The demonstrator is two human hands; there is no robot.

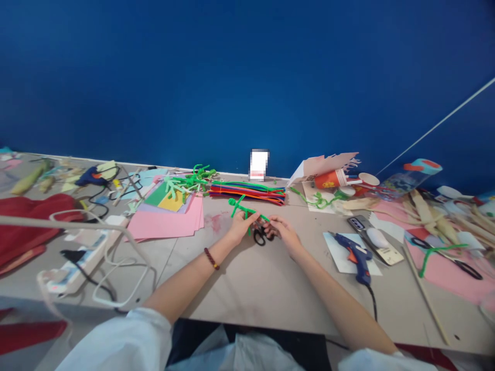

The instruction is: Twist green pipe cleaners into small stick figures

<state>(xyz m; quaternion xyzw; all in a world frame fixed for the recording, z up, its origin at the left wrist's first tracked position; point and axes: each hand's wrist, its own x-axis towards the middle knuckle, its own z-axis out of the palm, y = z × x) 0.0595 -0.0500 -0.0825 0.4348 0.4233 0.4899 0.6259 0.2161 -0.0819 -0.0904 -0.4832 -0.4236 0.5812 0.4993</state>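
A green pipe-cleaner figure (245, 210) with bent limbs is held above the tabletop (247, 291). My left hand (242, 228) is shut on its middle, and my right hand (280, 232) pinches the far end of one green arm. Just below the gap between my hands, black-handled scissors (261, 236) lie on the table, partly hidden by my fingers. A bundle of multicoloured pipe cleaners (247, 193) lies beyond the hands, and pink paper (164, 224) lies to their left.
More green pipe-cleaner shapes (189, 180) sit on stacked coloured paper. A blue glue gun (353, 255) and a phone (359, 226) lie to the right. A power strip (85, 255) and tangled cables lie left, beside red cloth (27, 226).
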